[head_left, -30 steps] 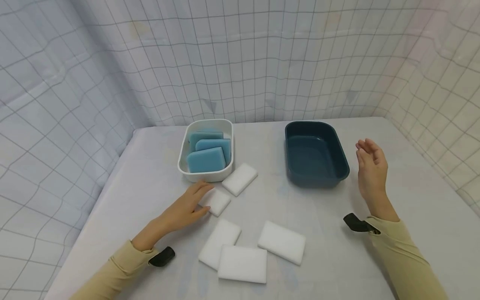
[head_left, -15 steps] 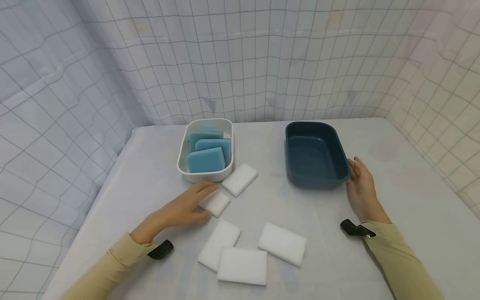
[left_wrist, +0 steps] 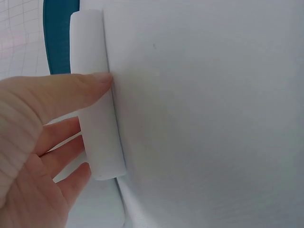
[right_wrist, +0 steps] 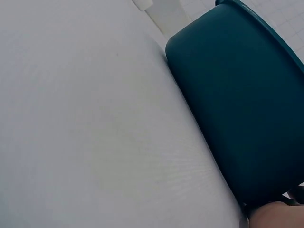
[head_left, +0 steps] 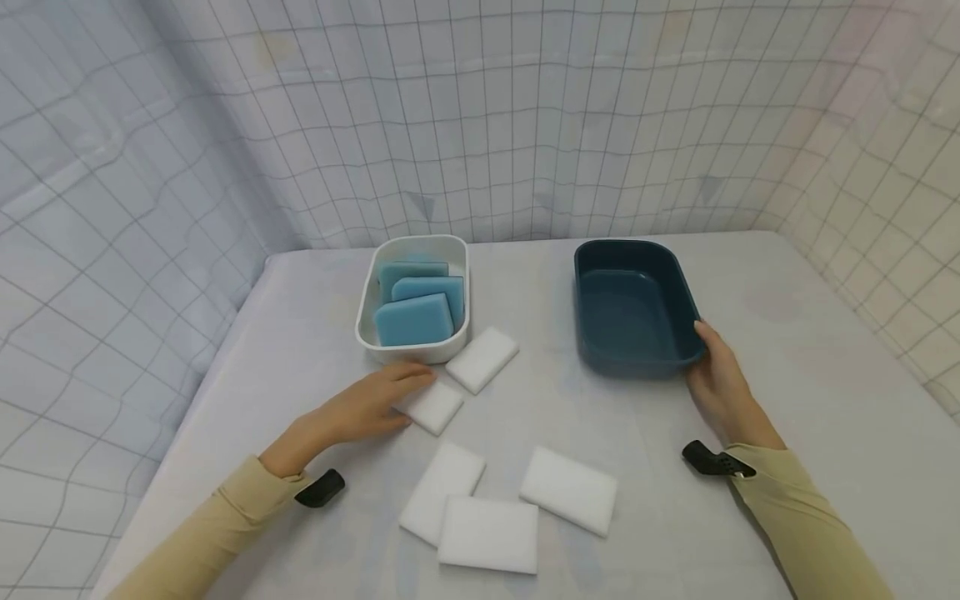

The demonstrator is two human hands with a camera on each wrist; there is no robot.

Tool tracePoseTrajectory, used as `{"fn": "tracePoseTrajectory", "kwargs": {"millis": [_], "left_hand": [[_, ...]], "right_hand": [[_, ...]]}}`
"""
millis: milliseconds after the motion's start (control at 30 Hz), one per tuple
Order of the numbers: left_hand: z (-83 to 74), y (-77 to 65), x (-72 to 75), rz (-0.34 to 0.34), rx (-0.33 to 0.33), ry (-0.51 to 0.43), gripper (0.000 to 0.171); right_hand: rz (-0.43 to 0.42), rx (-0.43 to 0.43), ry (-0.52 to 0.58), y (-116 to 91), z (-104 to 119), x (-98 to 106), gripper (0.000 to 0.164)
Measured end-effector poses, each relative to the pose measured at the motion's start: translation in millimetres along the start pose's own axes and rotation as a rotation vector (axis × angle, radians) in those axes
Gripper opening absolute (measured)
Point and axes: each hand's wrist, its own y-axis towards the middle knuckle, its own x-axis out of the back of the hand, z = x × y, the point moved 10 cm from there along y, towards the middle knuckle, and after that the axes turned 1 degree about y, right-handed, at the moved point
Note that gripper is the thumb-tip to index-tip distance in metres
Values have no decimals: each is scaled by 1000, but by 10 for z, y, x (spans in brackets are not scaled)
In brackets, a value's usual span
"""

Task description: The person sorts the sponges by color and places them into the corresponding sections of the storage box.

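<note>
My left hand (head_left: pixel 371 406) pinches a white sponge (head_left: pixel 435 407) that lies on the table in front of the white bin. In the left wrist view the thumb lies along one side of this sponge (left_wrist: pixel 97 137), and the fingertips are at its other side. My right hand (head_left: pixel 723 383) holds the near right corner of a dark teal bin (head_left: pixel 633 365), its thumb at the rim and the other fingers below, mostly hidden. The right wrist view shows the bin's outer wall (right_wrist: pixel 237 99) standing on the table, with only a bit of the hand (right_wrist: pixel 278 216) at the bottom edge.
A white bin (head_left: pixel 412 354) holding several blue sponges (head_left: pixel 414 320) stands at the back left. Another white sponge (head_left: pixel 482 359) lies by its corner. Nearer, two white sponges overlap (head_left: pixel 489 535), with one more white sponge (head_left: pixel 569 490) to their right. A gridded curtain (head_left: pixel 487 125) encloses the table.
My right hand has moved left and toward me, from beside the teal bin onto its near right corner. The left hand's fingers have closed on the white sponge, which stays put.
</note>
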Motion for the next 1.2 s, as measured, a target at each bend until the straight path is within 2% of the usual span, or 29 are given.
{"fn": "tracePoseTrajectory", "kwargs": {"millis": [100,167,233,333,667,933,1200], "left_hand": [[2,12,22,-13,-8,17,60],[4,14,33,-20,-11,28,59],[1,13,43,-30,-17,37,59],[-6,9,64,-51,-27,43,59],[-15,-38,56,-58,-28,-29,57],[-53,-67,44,-60,-36,-28,58],[-131,-2,136,-72,-27,8,60]], "right_hand": [[-68,-46,-236,-3,-35,12,62],[-113,-71,-380,-3,-44,25,71],[-138,-79,-494,0,-40,34,72],[-156,-72,-574,3,-31,40,70],[-194,-72,-615,8,-30,89,70],[-181,-84,-629,-2,-50,92,70],[-201,-79,-654,28,-34,116,69]]}}
